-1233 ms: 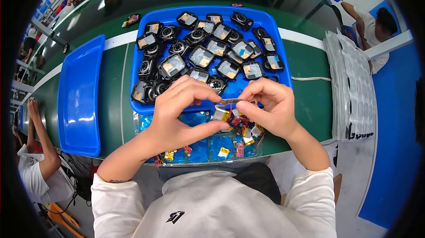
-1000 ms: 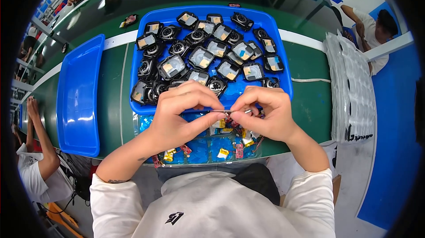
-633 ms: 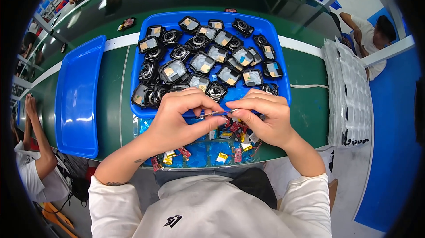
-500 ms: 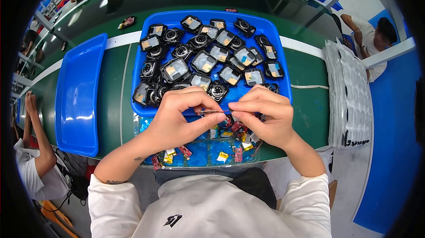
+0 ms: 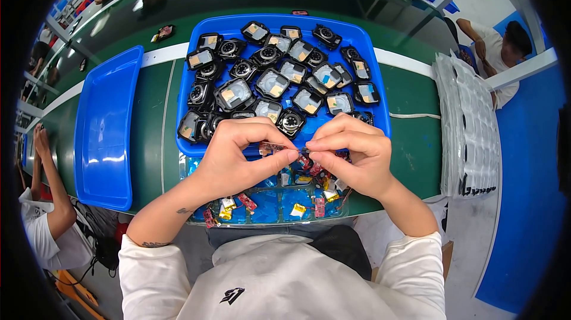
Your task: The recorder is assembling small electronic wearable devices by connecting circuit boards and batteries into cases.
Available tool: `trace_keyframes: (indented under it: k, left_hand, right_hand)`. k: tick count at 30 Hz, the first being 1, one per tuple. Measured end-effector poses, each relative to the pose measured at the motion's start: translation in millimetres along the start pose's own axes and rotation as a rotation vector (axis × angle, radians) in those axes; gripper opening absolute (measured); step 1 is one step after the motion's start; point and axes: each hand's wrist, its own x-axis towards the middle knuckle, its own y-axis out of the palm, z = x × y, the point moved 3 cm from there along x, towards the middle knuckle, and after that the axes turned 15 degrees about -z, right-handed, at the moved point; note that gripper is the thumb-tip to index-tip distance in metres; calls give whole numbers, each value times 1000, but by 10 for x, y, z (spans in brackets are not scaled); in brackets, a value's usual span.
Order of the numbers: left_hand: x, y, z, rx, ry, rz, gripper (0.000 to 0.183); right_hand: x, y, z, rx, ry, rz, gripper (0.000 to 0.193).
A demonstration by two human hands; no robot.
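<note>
My left hand (image 5: 247,150) is closed in a pinch on a small thin circuit board (image 5: 270,147), which shows reddish under its fingers. Opposite it, my right hand (image 5: 351,152) pinches a tiny dark piece at the board's right end; its kind is too small to make out. Both hands are over the near rim of a blue tray (image 5: 380,103) filled with black smartwatch cases (image 5: 274,83). Below them lies a blue-pocketed clear tray (image 5: 270,215), with red circuit boards (image 5: 248,202) and silver-and-yellow battery cells (image 5: 298,210) in it.
A second blue tray (image 5: 107,129) stands tilted at the left. Stacked clear plastic trays (image 5: 467,126) are at the right. Behind, a green conveyor belt (image 5: 238,2) carries a loose red board (image 5: 163,33). Co-workers sit left and right (image 5: 505,52).
Both hands have shifted slightly, and the thin board has tilted so more of its face shows. On the conveyor belt, loose boards have moved left.
</note>
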Motion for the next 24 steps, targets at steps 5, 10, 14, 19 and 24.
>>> trace_keyframes:
  k: [5,10,14,19,24]
  left_hand:
    - [-3,-12,7,10,39,0,6]
    - [-10,11,-3,33,-26,20,8]
    - [-6,17,-15,46,-7,20,8]
    - [28,30,-67,107,42,98,7]
    - [-5,-43,32,-257,-89,26,9]
  right_hand:
    - [-24,8,-30,118,113,55,18]
    - [-66,14,-59,274,354,5,17]
    - [-79,36,-76,275,338,45,14]
    - [-73,32,-75,262,335,50,13]
    - [94,-74,43,-133,54,66,14]
